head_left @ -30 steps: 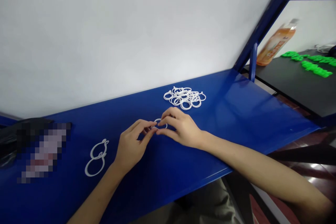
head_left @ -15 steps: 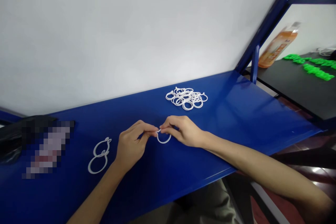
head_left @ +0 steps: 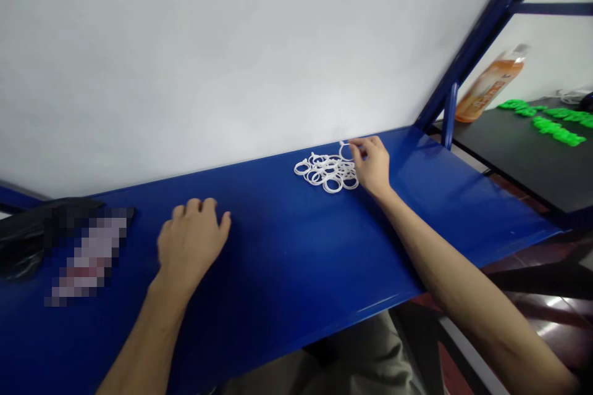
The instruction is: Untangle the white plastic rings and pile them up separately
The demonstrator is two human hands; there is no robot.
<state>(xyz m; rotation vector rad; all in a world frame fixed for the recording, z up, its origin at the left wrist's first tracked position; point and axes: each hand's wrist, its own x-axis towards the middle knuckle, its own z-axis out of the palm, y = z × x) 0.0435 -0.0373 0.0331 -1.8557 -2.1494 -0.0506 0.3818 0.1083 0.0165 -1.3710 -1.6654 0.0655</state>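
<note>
My right hand [head_left: 372,166] pinches a thin white plastic ring [head_left: 343,152] between thumb and fingertips, at the back right of the pile. The ring has a small knob on top and stands partly behind my fingers. Several similar white rings [head_left: 327,171] lie overlapping on the blue table beside that hand. My left hand [head_left: 191,247] is palm down over the left part of the table, thumb spread away from bent fingers, so it looks open. Whatever lies under its palm is hidden; the two white rings seen there earlier do not show.
The blue table [head_left: 296,271] runs along a pale wall [head_left: 222,55]. On its left lie a black plastic bag [head_left: 21,247] and a blurred-out packet [head_left: 90,256]. At the right, a blue frame post [head_left: 467,49] stands before a dark table holding an orange bottle [head_left: 491,86] and green pieces [head_left: 558,131].
My hands have parted from the ring they both held at the middle. The left moved left over the two rings; the right went up and right to the pile and pinches a ring.
</note>
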